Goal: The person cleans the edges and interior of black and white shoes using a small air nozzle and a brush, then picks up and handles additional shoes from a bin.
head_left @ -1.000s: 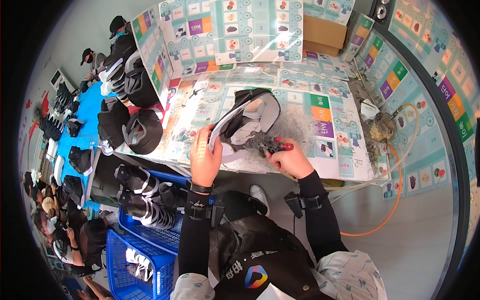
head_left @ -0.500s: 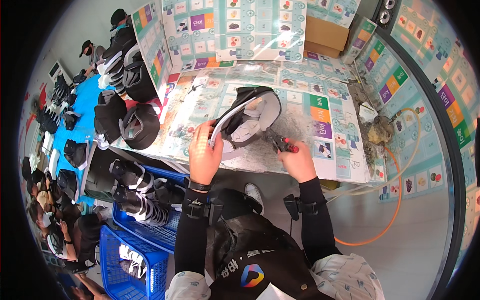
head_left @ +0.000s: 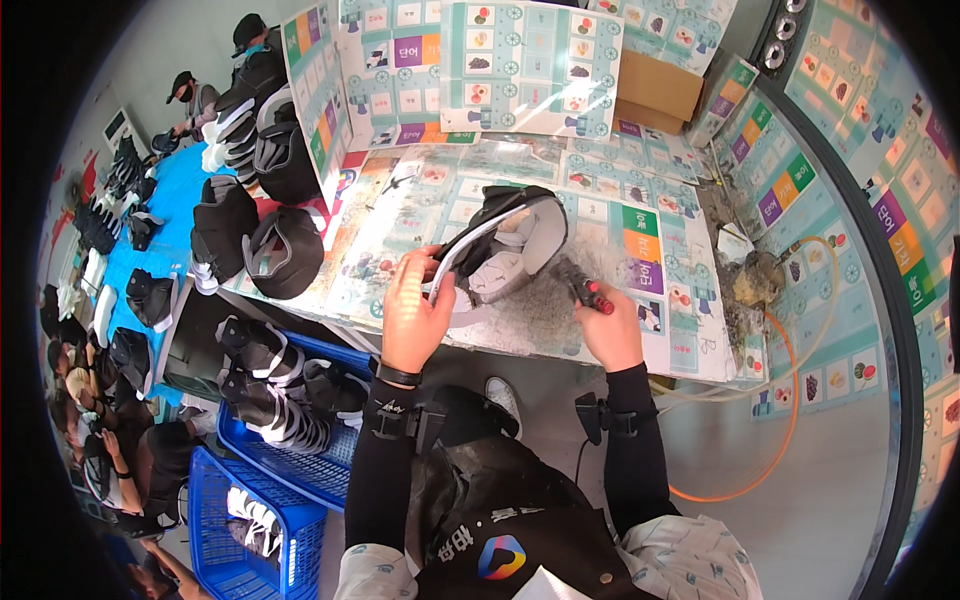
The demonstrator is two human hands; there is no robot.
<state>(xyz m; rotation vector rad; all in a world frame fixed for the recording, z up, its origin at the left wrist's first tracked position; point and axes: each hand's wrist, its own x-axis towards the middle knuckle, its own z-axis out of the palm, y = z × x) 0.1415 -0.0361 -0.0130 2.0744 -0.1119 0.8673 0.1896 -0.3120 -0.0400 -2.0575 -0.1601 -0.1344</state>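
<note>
Printed picture-chart sheets (head_left: 530, 60) standing upright along the far edge of the tabletop: pale teal grids of small white squares with tiny coloured pictures, plus purple, orange and green blocks. More of the same charts (head_left: 640, 240) lying flat as a cover over the tabletop, worn grey and smudged in the middle. Similar chart panels (head_left: 850, 130) lining the curved wall on the right, with purple, green and orange squares. Plain brown cardboard box (head_left: 655, 90) tucked behind the upright sheets, at the far right corner. Round multicoloured logo patch (head_left: 500, 557) on dark clothing at the bottom edge.
</note>
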